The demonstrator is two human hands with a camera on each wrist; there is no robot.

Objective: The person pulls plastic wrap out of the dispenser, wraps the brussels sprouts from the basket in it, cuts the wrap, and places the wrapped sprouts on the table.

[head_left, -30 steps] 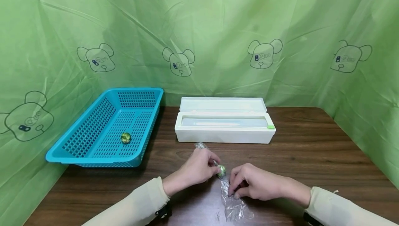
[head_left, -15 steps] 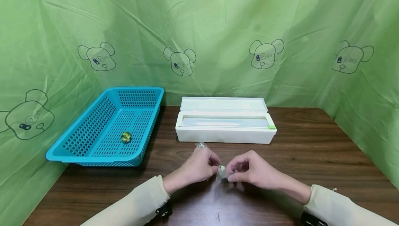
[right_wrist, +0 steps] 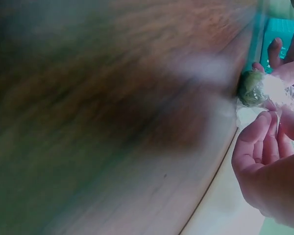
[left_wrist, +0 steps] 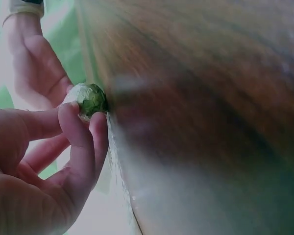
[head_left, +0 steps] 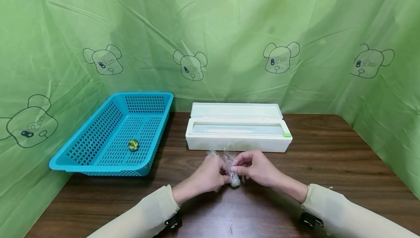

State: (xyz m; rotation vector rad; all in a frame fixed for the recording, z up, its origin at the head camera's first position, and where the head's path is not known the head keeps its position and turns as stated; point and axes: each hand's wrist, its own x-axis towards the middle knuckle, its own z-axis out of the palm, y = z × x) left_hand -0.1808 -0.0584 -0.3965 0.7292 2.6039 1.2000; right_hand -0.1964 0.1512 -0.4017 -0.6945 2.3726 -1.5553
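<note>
A Brussels sprout [head_left: 234, 182] in crumpled cling film [head_left: 227, 155] is between my two hands, low over the table. With thumb and fingertips my left hand [head_left: 210, 174] grips the wrapped sprout from its left side. My right hand [head_left: 257, 169] pinches the gathered film just above the sprout. The left wrist view shows the green sprout [left_wrist: 92, 101] at the left fingertips. Seen from the right wrist, the sprout [right_wrist: 251, 90] pokes out beyond the bunched film, with the right fingers [right_wrist: 257, 129] close below it.
Behind the hands stands a long white cling film dispenser [head_left: 238, 143], its lid up and a green slider at its right end. A blue perforated basket [head_left: 98, 167] on the left holds one more Brussels sprout [head_left: 133, 145]. Green cloth [head_left: 229, 19] encloses the wooden table [head_left: 328, 165].
My right hand has lifted the film's near end off the table and folded it up and away over the sprout. My left hand has stayed in place, still holding the sprout.
</note>
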